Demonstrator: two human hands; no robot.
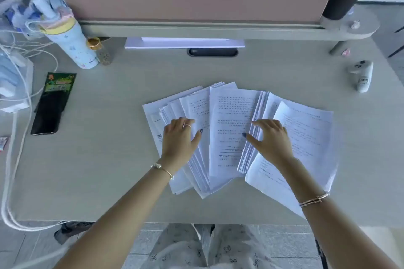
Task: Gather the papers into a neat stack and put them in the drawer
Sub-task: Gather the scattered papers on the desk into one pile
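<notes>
papers: printed sheets [231,129] lie fanned across the middle of the desk [109,170], overlapping, corners pointing different ways; several thin bundles sit among loose single pages.
left hand: the left hand [179,137] rests palm down on the left part of the fan, fingers spread and lightly curled; it presses on the sheets and grips nothing.
right hand: the right hand [271,137] rests on the right part, fingers spread and arched, thumb reaching toward the middle page; also flat on paper, nothing pinched or lifted.
done so far: nothing squared up yet, by the look of it; the sheets sit in one loose area but not in a pile.
left to do: judged from this, sweep both halves inward, tap the edges level, lift the stack, and find the drawer.
drawer: none can be seen in this view.
other paper: a flat white ream or pad [184,43] lies under the partition at the back; whether it belongs to the task i cannot tell.
writing on papers: lines of printed text, too blurred to read.
green packet: a green and black sachet [60,84] at left carries print, not legible.
white controller: a small label on the white handheld controller [361,75], unreadable.
bottle: a pale patterned bottle [72,43], no readable brand.
</notes>
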